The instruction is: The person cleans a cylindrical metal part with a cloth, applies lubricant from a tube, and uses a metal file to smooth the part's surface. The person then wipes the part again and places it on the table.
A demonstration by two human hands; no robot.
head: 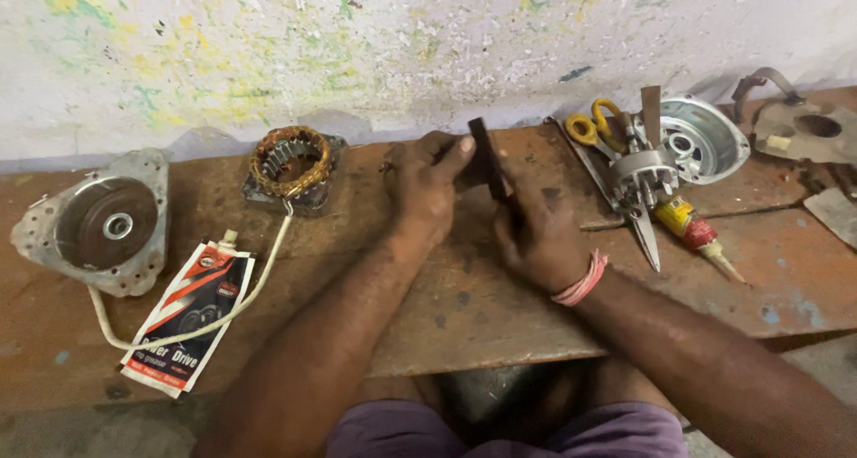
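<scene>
Both my hands meet at the middle of a worn wooden bench (464, 306). My left hand (424, 190) and my right hand (536, 235) together grip a small dark flat piece (483, 151) that stands upright between the fingers. What kind of part it is I cannot tell. A pink thread band (582, 282) circles my right wrist.
A copper-wound stator (290, 161) with a white cable (259, 284) lies left of my hands. Further left sit a round metal motor cover (103, 224) and a squeeze pouch (192, 317). On the right are yellow-handled scissors (596, 124), a metal housing (701, 137), a glue tube (692, 228) and a painted wall behind.
</scene>
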